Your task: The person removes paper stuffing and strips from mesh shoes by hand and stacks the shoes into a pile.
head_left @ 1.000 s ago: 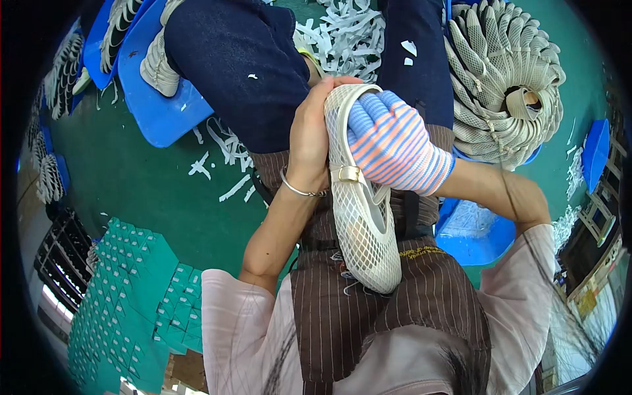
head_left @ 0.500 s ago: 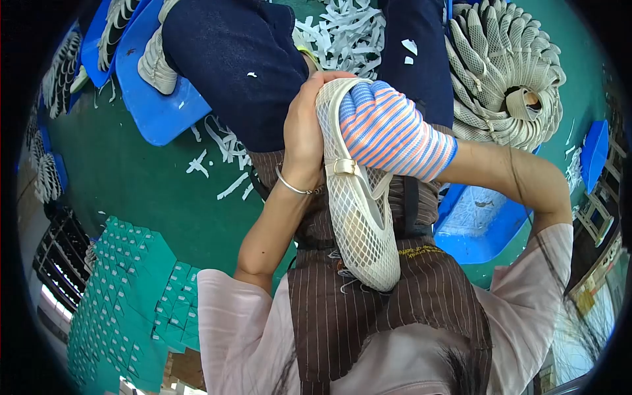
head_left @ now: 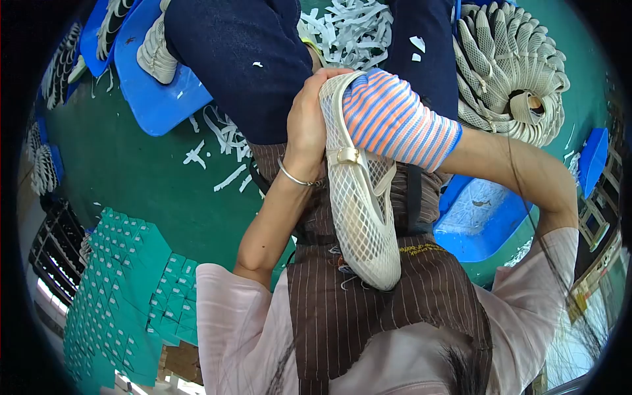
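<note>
A cream mesh shoe (head_left: pixel 362 227) with a strap and a small buckle (head_left: pixel 347 156) lies toe down over my apron (head_left: pixel 388 309). My left hand (head_left: pixel 309 125), bare and with a bracelet at the wrist, closes round the outer side of its heel end. At the shoe's opening is my right hand (head_left: pixel 395 122), in a striped orange, blue and white knit glove. It is bent against the inside of the heel; its fingertips are hidden there.
White scraps (head_left: pixel 345 33) lie between my legs and on the green floor (head_left: pixel 125 164). A ring of mesh shoes (head_left: pixel 510 72) stands at the upper right, above a blue bin (head_left: pixel 484 220). More shoes and blue bins (head_left: pixel 155 105) are upper left; green boxes (head_left: pixel 118 283) are stacked lower left.
The gloved right hand has turned slightly at the shoe's heel, so its folded fingers show less. The shoe's heel end has shifted up a little; my left hand keeps its hold.
</note>
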### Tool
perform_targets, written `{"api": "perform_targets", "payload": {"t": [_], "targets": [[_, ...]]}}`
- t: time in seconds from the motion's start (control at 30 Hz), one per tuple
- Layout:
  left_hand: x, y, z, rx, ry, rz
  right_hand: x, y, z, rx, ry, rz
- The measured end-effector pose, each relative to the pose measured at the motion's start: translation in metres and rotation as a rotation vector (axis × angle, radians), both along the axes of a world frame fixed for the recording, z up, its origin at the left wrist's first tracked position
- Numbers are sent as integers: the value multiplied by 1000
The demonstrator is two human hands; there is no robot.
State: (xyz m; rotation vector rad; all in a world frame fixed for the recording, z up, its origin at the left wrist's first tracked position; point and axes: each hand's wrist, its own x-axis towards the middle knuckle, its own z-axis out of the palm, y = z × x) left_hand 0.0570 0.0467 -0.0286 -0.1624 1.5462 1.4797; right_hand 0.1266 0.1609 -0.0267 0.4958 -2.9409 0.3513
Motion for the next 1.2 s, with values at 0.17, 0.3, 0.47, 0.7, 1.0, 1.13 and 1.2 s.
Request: {"api": "perform_targets", "payload": {"t": [0.17, 0.3, 0.47, 0.7, 1.0, 1.13, 1.2], "targets": [[0, -1, 7, -31, 100, -60, -2, 4, 10, -43, -48, 51], [-10, -6, 7, 65, 94, -55, 3, 3, 33, -104, -275, 165], [-14, -9, 1, 245, -31, 78, 9, 14, 64, -52, -174, 26], [-11, -5, 3, 278, -43, 125, 10, -2, 54, -13, -47, -186], [-12, -6, 8, 265, 97, 48, 5, -30, 28, -42, -94, -316], [-11, -8, 8, 250, 110, 36, 19, -44, 8, -124, -50, -370], [-11, -9, 8, 239, 104, 35, 25, -47, 5, -187, 21, -404]]}}
